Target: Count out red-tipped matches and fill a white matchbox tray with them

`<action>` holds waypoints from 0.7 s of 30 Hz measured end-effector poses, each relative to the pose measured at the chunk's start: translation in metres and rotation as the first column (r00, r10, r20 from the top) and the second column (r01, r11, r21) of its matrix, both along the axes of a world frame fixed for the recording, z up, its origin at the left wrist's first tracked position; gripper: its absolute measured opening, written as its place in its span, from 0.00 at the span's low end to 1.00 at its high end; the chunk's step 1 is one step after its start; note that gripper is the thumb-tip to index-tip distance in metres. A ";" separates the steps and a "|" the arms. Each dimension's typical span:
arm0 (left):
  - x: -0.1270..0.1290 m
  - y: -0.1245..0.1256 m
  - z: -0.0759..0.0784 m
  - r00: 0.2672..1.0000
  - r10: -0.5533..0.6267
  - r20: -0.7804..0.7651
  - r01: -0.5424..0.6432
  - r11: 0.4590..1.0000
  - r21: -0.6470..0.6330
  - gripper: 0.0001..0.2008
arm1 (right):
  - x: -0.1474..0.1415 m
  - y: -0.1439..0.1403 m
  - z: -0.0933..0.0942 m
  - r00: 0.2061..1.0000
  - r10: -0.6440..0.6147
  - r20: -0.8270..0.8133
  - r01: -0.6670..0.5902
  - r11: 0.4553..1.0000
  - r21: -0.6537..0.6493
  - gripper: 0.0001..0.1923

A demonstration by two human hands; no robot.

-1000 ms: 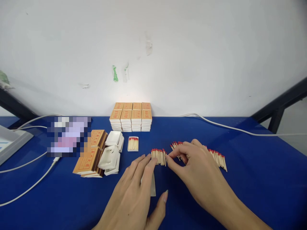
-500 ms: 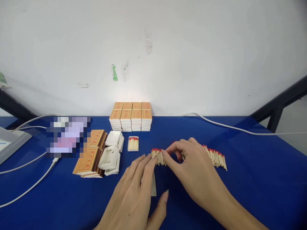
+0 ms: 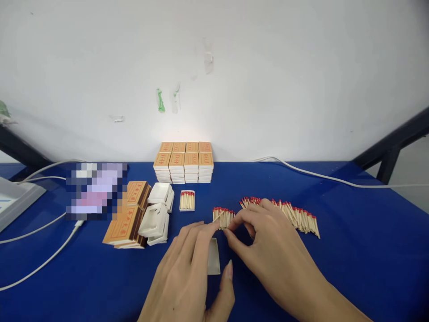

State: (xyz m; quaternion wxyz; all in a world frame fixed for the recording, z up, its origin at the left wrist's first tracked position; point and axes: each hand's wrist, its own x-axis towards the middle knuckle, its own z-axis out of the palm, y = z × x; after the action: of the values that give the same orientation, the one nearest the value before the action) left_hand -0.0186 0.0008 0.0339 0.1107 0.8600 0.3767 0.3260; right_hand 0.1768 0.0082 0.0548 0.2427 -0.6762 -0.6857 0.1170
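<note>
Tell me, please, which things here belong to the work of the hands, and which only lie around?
In the work:
left hand
right hand
small bunch of matches
empty white tray
long row of matches

Lying around:
filled tray
stacked matchboxes
orange sleeves
white cables

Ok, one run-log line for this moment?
left hand: on white tray | right hand: pinching small match bundle | loose matches: behind right hand

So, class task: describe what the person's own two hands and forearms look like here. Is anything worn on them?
Both are bare. The left hand and right hand show no gloves, rings, watch or bracelet, and no sleeve reaches the visible forearms. The nails are fairly long and unpainted, clearest on the left thumb. No markings or tattoos show.
</note>
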 end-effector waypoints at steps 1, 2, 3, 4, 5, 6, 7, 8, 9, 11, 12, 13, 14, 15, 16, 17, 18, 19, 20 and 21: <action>-0.001 0.000 -0.001 1.000 0.005 -0.011 -0.005 1.000 -0.003 0.26 | 0.000 -0.001 -0.001 1.000 0.004 0.014 -0.004 1.000 0.008 0.10; -0.001 0.000 -0.001 1.000 0.009 -0.020 -0.009 1.000 -0.005 0.26 | -0.001 -0.002 -0.001 1.000 0.008 0.030 -0.009 1.000 0.017 0.10; -0.002 0.000 -0.002 1.000 0.010 -0.023 -0.010 1.000 -0.004 0.26 | -0.001 -0.003 -0.002 0.999 0.012 0.049 -0.013 0.999 0.031 0.09; -0.002 0.000 -0.002 1.000 0.009 -0.023 -0.009 1.000 -0.005 0.26 | -0.002 -0.003 -0.004 0.998 0.014 0.067 -0.017 0.999 0.047 0.09; -0.001 0.000 -0.002 1.000 0.007 -0.022 -0.007 1.000 -0.005 0.27 | -0.002 -0.004 -0.005 0.996 0.016 0.084 -0.021 0.998 0.066 0.08; -0.001 0.000 -0.002 1.000 0.006 -0.019 -0.006 1.000 -0.005 0.27 | -0.003 -0.005 -0.006 0.995 0.016 0.099 -0.025 0.996 0.086 0.08; 0.000 0.000 -0.002 1.000 0.004 -0.018 -0.004 1.000 -0.005 0.27 | -0.003 -0.005 -0.007 0.994 0.016 0.111 -0.028 0.994 0.108 0.08; 0.000 0.000 -0.002 1.000 0.002 -0.019 -0.002 1.000 -0.007 0.27 | -0.004 -0.006 -0.008 0.993 0.017 0.120 -0.033 0.991 0.127 0.08; 0.001 0.000 -0.002 1.000 -0.001 -0.022 0.001 1.000 -0.011 0.28 | -0.004 -0.006 -0.008 0.992 0.021 0.126 -0.039 0.989 0.142 0.09; 0.002 -0.001 -0.002 1.000 -0.005 -0.025 0.005 1.000 -0.022 0.29 | -0.005 -0.006 -0.009 0.990 0.028 0.135 -0.050 0.985 0.162 0.08; 0.002 -0.001 -0.002 1.000 -0.008 -0.024 0.007 1.000 -0.025 0.29 | -0.005 -0.007 -0.009 0.990 0.030 0.140 -0.053 0.984 0.169 0.08; 0.002 -0.002 -0.003 1.000 -0.008 -0.021 0.007 1.000 -0.024 0.28 | -0.005 -0.007 -0.009 0.989 0.030 0.146 -0.056 0.983 0.174 0.08; 0.002 -0.002 -0.003 1.000 -0.006 -0.018 0.005 1.000 -0.023 0.28 | -0.005 -0.007 -0.009 0.988 0.029 0.151 -0.056 0.982 0.178 0.09; 0.001 -0.003 -0.004 1.000 -0.006 -0.015 0.005 1.000 -0.021 0.28 | -0.005 -0.007 -0.009 0.987 0.024 0.156 -0.053 0.982 0.182 0.09; 0.001 -0.004 -0.004 1.000 -0.004 -0.010 0.004 1.000 -0.018 0.28 | -0.005 -0.006 -0.009 0.987 0.020 0.162 -0.051 0.981 0.187 0.09; 0.000 -0.004 -0.004 1.000 -0.004 -0.007 0.004 1.000 -0.018 0.28 | -0.005 -0.006 -0.010 0.986 0.019 0.166 -0.052 0.980 0.193 0.09; -0.001 -0.005 -0.005 1.000 -0.005 -0.006 0.005 1.000 -0.021 0.28 | -0.005 -0.006 -0.010 0.986 0.021 0.168 -0.055 0.978 0.201 0.09; -0.001 -0.005 -0.005 1.000 -0.008 -0.005 0.008 1.000 -0.025 0.28 | -0.005 -0.006 -0.011 0.986 0.024 0.168 -0.060 0.976 0.210 0.09; -0.002 -0.005 -0.006 1.000 -0.009 -0.007 0.008 0.999 -0.032 0.28 | -0.005 -0.006 -0.011 0.986 0.027 0.165 -0.063 0.974 0.218 0.09; -0.002 -0.005 -0.006 1.000 -0.009 -0.011 0.008 0.999 -0.039 0.28 | -0.005 -0.006 -0.012 0.986 0.028 0.161 -0.065 0.972 0.226 0.09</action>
State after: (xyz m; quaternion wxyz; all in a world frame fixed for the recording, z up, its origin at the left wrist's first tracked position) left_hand -0.0207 -0.0039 0.0281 0.1268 0.8611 0.3800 0.3131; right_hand 0.1719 0.0019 0.0428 0.2618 -0.6343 -0.7273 -0.0111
